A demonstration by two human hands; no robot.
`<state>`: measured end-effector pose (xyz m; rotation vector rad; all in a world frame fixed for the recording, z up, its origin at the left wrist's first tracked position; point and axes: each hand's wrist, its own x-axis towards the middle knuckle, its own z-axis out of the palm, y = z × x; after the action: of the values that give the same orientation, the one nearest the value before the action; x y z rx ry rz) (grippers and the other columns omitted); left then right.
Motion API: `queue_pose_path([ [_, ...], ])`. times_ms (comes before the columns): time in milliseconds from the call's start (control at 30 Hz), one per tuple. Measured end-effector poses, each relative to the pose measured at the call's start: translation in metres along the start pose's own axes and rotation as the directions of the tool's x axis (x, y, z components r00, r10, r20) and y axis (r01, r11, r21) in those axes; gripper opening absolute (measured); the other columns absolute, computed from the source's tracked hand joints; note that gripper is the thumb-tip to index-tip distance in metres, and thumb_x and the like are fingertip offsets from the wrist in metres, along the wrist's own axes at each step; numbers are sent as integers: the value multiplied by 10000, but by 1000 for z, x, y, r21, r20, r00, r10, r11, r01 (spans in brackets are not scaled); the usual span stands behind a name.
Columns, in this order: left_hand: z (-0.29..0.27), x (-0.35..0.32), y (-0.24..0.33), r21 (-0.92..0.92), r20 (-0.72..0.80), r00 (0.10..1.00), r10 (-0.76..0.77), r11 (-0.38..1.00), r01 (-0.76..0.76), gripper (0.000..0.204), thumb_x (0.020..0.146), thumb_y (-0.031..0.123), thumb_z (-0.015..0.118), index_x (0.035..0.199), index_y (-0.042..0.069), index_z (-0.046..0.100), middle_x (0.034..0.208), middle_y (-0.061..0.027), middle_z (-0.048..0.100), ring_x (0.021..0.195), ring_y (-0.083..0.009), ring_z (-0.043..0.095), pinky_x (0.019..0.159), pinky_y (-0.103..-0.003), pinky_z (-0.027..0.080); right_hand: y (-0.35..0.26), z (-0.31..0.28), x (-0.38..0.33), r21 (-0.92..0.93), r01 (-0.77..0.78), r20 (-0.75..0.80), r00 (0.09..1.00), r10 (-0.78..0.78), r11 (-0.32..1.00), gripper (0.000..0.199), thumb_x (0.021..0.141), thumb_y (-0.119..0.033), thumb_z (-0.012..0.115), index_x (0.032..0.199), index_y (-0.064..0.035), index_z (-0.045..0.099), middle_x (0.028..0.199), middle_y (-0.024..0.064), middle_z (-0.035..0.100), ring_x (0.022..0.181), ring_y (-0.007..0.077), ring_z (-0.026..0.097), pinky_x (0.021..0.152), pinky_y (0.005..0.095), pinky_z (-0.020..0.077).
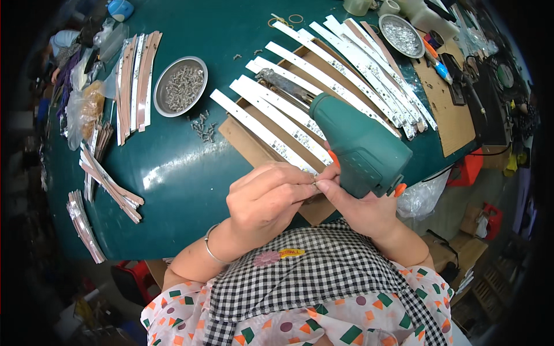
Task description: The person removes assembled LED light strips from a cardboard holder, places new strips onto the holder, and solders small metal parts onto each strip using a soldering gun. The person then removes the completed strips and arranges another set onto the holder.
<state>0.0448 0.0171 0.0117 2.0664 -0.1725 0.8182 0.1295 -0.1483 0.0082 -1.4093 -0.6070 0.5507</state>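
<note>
My right hand point(369, 214) is wrapped round a green cordless electric drill point(360, 147), whose nose points toward the far left over the strips. Its thumb and forefinger meet the fingertips of my left hand point(266, 193). That left hand is closed in a pinch; whatever tiny piece sits between the fingertips is too small to name. Just beyond the hands, white circuit-board strips point(262, 130) with small components lie side by side across a shallow cardboard box point(236, 138). More strips point(369, 69) are bunched at its right side.
A metal bowl point(159, 97) of screws stands left of the box, with loose screws point(203, 128) beside it. Strip bundles point(135, 83) lie on the green table's left side. At the far right are a bowl point(385, 32) of small shiny pieces and a soldering iron point(474, 95).
</note>
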Motion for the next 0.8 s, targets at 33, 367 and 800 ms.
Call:
queue_pose_path([
  [33,1,-1,0,-8,2,1000,-12,1000,12,220,638,-68,797,807,14,682,825,-113,702,734,-251,694,646,-301,550,3,0,-1,5,14,-19,1000,-14,1000,480,853,89,672,1298,70,493,972,80,651,860,106,622,747,237,518],
  [367,3,-11,-2,-118,-11,976,-218,969,215,203,692,14,821,862,37,714,776,-71,713,697,-204,695,593,-286,526,-7,1,6,37,-44,-73,996,46,998,130,858,46,690,968,-7,646,863,19,667,773,69,614,686,226,504],
  [800,-8,-18,-28,183,-125,922,-366,905,384,90,725,-34,750,781,-11,683,702,-64,648,607,-124,595,580,-247,482,-5,-5,2,-87,-42,-36,999,39,995,334,874,25,686,1181,20,554,933,62,661,822,99,603,725,238,492],
])
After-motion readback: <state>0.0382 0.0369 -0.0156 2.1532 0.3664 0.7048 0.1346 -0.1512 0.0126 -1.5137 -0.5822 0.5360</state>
